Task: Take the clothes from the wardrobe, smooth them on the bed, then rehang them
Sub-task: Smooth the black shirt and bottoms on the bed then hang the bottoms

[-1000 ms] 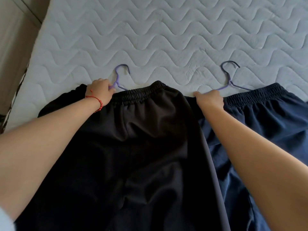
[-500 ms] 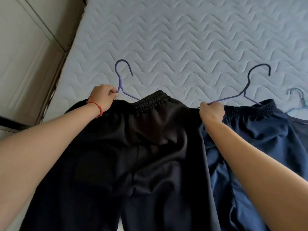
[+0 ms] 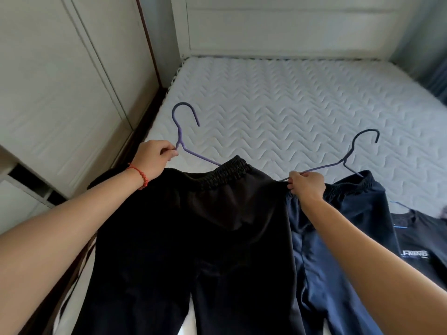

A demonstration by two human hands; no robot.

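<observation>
- Left hand (image 3: pixel 154 157): fingers curled round the neck of the purple hanger (image 3: pixel 180 135), just below its hook; a red bead bracelet (image 3: pixel 140 174) sits on the wrist.
- Purple hanger: hook upright and pointing toward the headboard; one arm slopes down to the right and disappears into the waistband of the black trousers (image 3: pixel 205 233).
- Black trousers: elastic waistband gathered at the top, legs running toward the viewer over the near part of the bed (image 3: pixel 290 105); the upper edge looks raised by the hanger, though how much of it is off the mattress cannot be told.
- Right hand (image 3: pixel 306 186): fingers pinch the left end of the dark hanger (image 3: pixel 350 155), where the right corner of the black waistband meets the navy trousers (image 3: pixel 343 226); whether it also grips fabric cannot be told.
- Dark hanger: hook upright, bluish arms spreading down; the right arm enters the navy waistband.
- Navy trousers: just beside the black pair on the right, partly overlapped by it along the inner edge.
- Dark T-shirt (image 3: pixel 418 243): at the right edge of the bed, touching the navy trousers, with white lettering on the chest and a blue hanger (image 3: pixel 399 204) tip showing at its collar.
- Bed: white quilted mattress with a wave pattern, pale headboard (image 3: pixel 290 27) at the far end.
- Wardrobe (image 3: pixel 60 81): pale panelled doors along the left side of the bed.
</observation>
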